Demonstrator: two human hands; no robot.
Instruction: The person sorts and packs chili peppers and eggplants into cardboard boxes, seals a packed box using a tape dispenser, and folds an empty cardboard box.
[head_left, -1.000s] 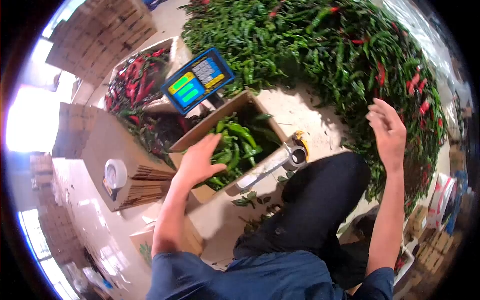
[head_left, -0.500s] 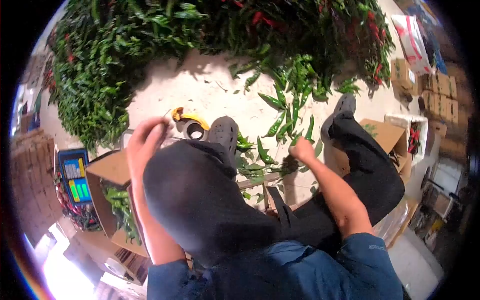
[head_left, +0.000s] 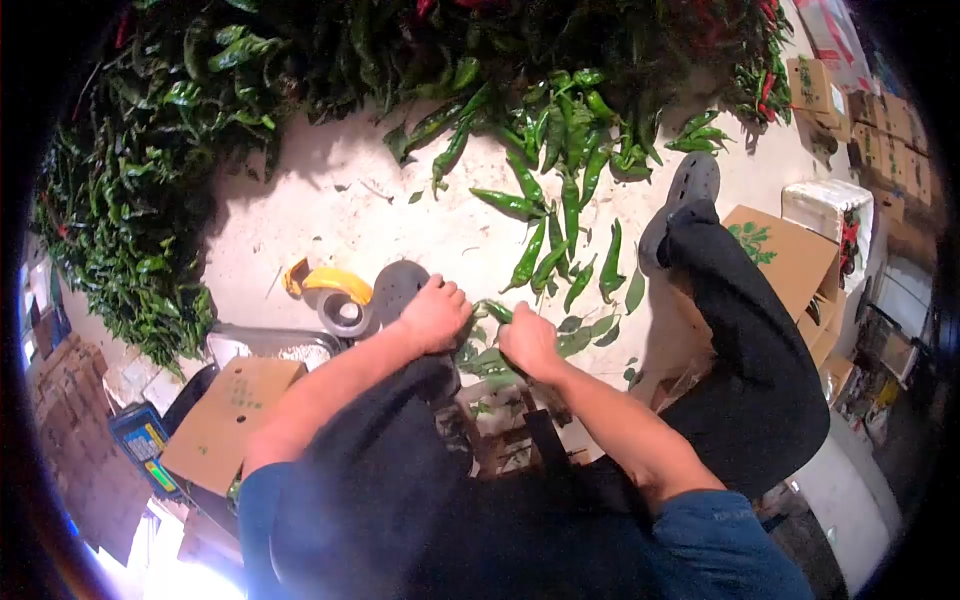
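Green pepper [head_left: 495,311] projects from the fingers of the right hand [head_left: 529,343], apparently held by one end for control; the left hand [head_left: 438,316] curls its fingers nearby, contents indeterminable.

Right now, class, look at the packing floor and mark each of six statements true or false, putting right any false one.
1. The right hand holds a green pepper. True.
2. The tape dispenser is in the left hand. False: it lies on the floor, outside that hand's grip.
3. Loose peppers lie between the shoes. True.
4. The pile is all green. False: some red peppers show in it.
5. The scale stands beside a carton. True.
6. Both shoes are white. False: they are dark grey.
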